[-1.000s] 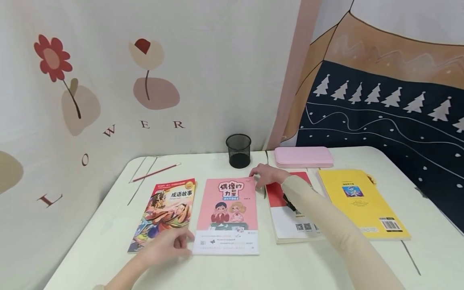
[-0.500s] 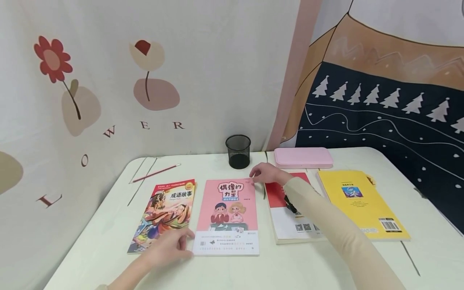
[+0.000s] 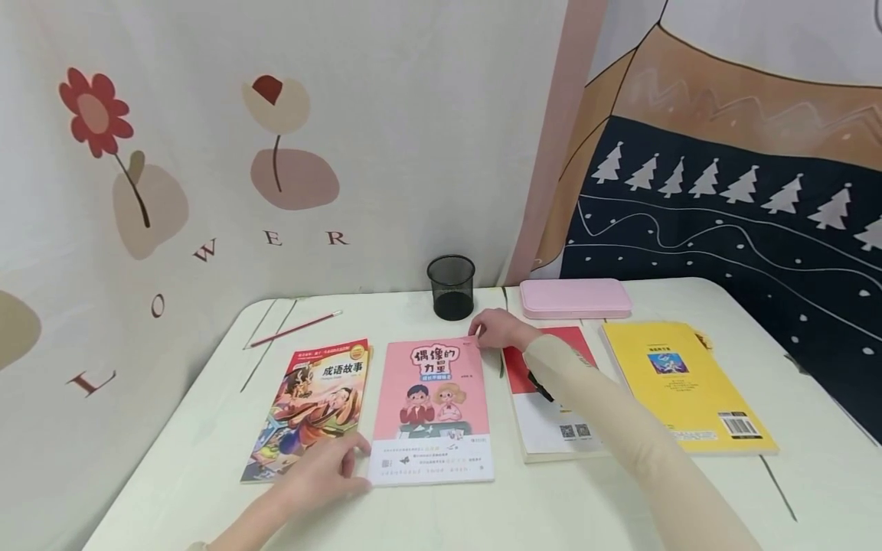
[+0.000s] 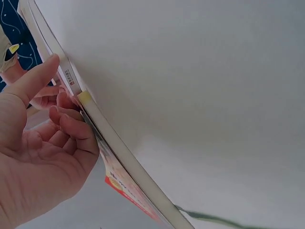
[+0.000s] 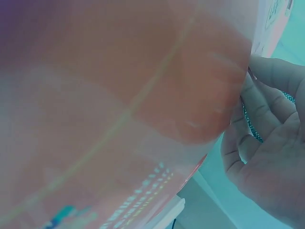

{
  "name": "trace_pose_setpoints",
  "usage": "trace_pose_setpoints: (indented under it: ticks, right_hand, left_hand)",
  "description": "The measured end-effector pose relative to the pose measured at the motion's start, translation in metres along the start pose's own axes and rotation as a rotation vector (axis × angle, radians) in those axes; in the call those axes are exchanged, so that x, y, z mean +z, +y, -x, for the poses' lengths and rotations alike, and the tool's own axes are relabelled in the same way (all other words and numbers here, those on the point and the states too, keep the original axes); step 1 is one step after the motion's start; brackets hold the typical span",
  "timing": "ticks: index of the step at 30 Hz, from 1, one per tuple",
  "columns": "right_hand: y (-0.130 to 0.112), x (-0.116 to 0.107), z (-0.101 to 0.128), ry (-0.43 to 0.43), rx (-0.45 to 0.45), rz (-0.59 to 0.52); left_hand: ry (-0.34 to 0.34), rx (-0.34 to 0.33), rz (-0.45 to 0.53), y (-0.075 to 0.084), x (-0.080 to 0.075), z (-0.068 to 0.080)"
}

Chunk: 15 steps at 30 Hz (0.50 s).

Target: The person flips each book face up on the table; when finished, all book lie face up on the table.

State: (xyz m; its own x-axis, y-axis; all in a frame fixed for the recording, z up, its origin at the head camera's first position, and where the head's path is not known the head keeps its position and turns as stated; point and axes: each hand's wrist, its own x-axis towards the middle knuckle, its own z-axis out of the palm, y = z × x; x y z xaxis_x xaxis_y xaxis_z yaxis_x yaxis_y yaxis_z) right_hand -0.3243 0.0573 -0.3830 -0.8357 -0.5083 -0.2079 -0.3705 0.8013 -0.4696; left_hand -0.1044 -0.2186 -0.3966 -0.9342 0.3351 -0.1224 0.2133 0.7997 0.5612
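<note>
A: Where was the pink book (image 3: 432, 413)?

B: It lay flat on the tabletop (image 3: 207, 428), second in a row of four. A picture book (image 3: 311, 405) sat just to its left, a red and white book (image 3: 551, 413) to its right, and a yellow book (image 3: 682, 386) past that one.

A: And the hands?

B: The left hand (image 3: 324, 471) was at the pink book's near left corner. In the left wrist view its fingers (image 4: 71, 129) were curled against the book's edge, thumb laid along it, so it gripped that corner. The right hand (image 3: 499, 330) was at the far right corner; in the right wrist view its fingers (image 5: 243, 143) were bent round the edge of the cover, pinching it.

A: Was the book lifted?

B: From the head view it looked flat on the tabletop. The wrist views were too close to tell.

A: What else stood there?

B: A black mesh cup (image 3: 451, 287) stood at the back, just beyond the right hand, with a pink case (image 3: 575, 298) to its right. A pencil (image 3: 295, 328) lay at the far left, well apart from the books.
</note>
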Motion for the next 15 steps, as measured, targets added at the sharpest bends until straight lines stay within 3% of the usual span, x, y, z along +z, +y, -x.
trace_pose_setpoints:
  ticks: [9, 15]
  right_hand:
    - [0.005, -0.003, 0.002, -0.010, -0.002, -0.046]
    - [0.014, -0.016, 0.015, 0.034, -0.091, -0.043]
  left_hand:
    - [-0.007, -0.013, -0.021, 0.002, 0.000, -0.001]
    - [0.032, -0.010, -0.026, 0.007, -0.002, 0.001]
